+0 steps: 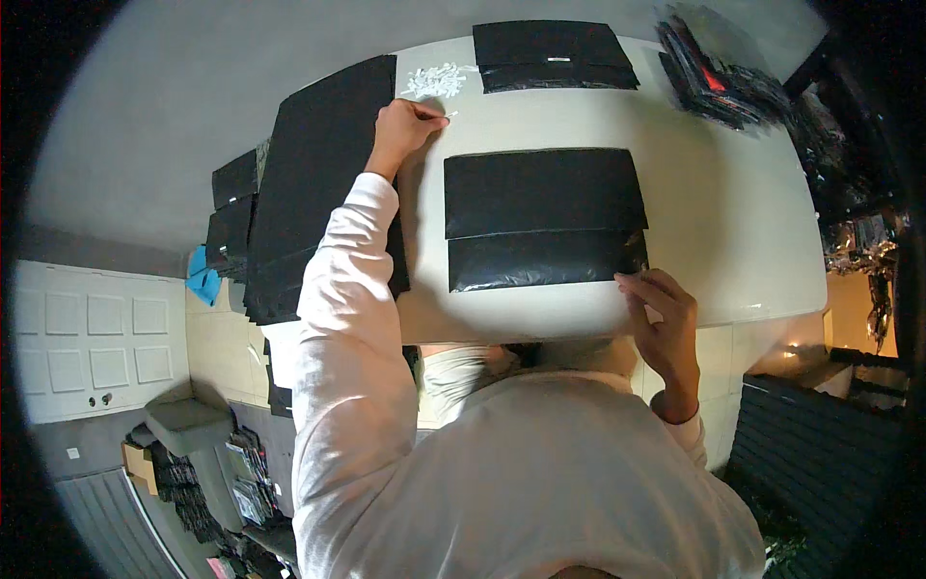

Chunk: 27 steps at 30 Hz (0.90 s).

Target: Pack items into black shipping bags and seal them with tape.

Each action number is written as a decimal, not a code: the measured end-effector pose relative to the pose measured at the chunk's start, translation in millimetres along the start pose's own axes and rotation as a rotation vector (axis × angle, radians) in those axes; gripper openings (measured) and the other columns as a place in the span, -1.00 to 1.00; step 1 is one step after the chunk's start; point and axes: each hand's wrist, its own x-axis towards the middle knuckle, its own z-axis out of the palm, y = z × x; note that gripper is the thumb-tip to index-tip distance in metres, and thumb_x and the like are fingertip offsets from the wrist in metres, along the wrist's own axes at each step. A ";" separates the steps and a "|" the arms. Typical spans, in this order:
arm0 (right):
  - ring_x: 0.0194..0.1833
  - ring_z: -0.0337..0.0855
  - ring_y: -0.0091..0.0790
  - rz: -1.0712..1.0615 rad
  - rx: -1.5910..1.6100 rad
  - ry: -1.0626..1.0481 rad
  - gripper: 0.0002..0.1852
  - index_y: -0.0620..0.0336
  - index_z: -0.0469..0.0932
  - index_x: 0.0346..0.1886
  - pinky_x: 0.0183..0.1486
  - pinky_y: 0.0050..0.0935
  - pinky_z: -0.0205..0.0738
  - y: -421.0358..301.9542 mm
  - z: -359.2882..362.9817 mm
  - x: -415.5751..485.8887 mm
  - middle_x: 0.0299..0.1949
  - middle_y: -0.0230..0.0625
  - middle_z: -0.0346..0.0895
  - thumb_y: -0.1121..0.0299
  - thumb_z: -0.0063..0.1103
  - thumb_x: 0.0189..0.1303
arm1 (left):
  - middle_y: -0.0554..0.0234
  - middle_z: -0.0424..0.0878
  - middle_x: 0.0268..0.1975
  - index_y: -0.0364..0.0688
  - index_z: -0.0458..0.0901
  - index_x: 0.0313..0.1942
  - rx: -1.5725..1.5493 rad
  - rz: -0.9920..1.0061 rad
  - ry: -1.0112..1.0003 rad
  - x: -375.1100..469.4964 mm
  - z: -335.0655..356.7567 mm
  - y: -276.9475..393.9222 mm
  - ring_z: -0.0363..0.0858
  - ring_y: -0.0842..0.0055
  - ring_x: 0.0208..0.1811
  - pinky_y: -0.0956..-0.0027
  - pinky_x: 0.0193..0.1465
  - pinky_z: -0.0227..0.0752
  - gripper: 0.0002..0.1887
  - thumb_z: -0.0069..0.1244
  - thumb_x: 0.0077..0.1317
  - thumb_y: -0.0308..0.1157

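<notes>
A flat black packet [544, 195] with a glossy lower strip lies on the white table in front of me. At its lower right corner my right hand [660, 311] pinches the edge between thumb and fingers. Farther up and to the left, my left hand [409, 130] grips a small white strip [452, 114] at its fingertips. Just beyond that hand is a loose pile of small white pieces [436, 79]. Another black packet [553, 54], bearing a small white label, rests at the far edge of the table.
A tall stack of black sheets or packets [333, 145] covers the table's left side, beside my left forearm. Plastic-wrapped dark packets [716, 79] are heaped at the far right corner. The white table [752, 217] has a rounded right edge. More labelled black packets [233, 210] stand farther left.
</notes>
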 end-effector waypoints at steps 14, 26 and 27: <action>-0.27 0.75 -0.16 -0.073 -0.010 -0.008 -0.72 0.20 0.77 -0.07 -0.20 -0.31 0.66 -13.8 6.3 3.3 -0.21 -0.11 0.71 0.67 0.28 0.17 | -0.03 0.76 -0.14 -0.29 0.75 -0.10 0.140 0.434 0.088 -37.5 -2.2 35.8 0.78 0.07 -0.21 0.16 -0.09 0.65 -0.78 0.19 0.38 -0.34; -0.27 0.76 -0.16 -0.138 0.012 -0.004 -0.74 0.18 0.77 -0.10 -0.22 -0.27 0.66 -5.5 13.9 11.2 -0.22 -0.17 0.74 0.64 0.30 0.16 | 0.18 0.73 -0.16 -0.22 0.78 -0.18 -0.004 0.778 -0.098 -151.0 14.3 120.9 0.76 0.21 -0.14 0.20 -0.05 0.69 -0.85 0.24 0.33 -0.35; -0.27 0.76 -0.16 -0.136 0.017 -0.003 -0.74 0.18 0.77 -0.10 -0.22 -0.27 0.66 -4.1 14.0 10.5 -0.22 -0.17 0.74 0.64 0.30 0.16 | 0.18 0.73 -0.16 -0.22 0.78 -0.18 0.000 0.777 -0.102 -151.1 14.4 120.6 0.76 0.21 -0.14 0.20 -0.05 0.69 -0.85 0.24 0.33 -0.35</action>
